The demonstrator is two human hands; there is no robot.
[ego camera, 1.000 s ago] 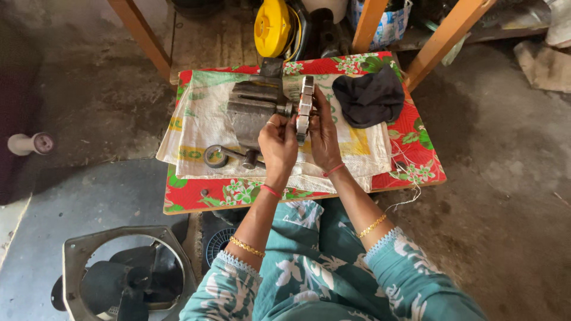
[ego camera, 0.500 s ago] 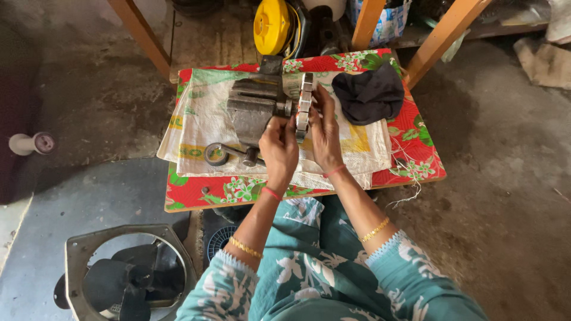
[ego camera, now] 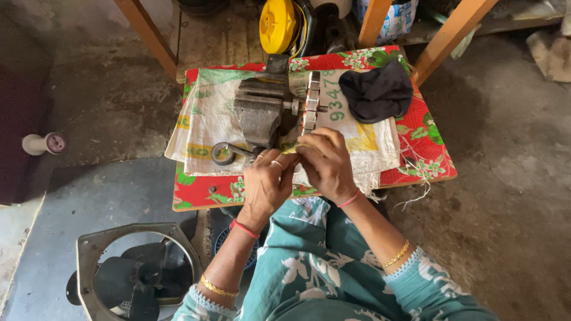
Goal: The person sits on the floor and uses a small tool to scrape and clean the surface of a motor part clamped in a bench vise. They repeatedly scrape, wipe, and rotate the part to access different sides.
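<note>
Mid-frame, the left hand (ego camera: 267, 184) and right hand (ego camera: 324, 161) meet, fingers pinched on a small yellowish strip (ego camera: 289, 148) at the sack's (ego camera: 208, 119) near edge, just below the vise (ego camera: 259, 113) holding a metal ring (ego camera: 310, 102). The worktop (ego camera: 431, 160) has bare floor (ego camera: 511, 178) to its right.

Hands: left hand (ego camera: 266, 185) and right hand (ego camera: 324, 163) meet over the worktop (ego camera: 428, 154), fingers pinching something small.
Vise: grey vise (ego camera: 259, 113) holds a metal ring (ego camera: 310, 101).
Near: black cloth (ego camera: 377, 89), white sack (ego camera: 208, 119).
Floor: fan (ego camera: 134, 276).
</note>
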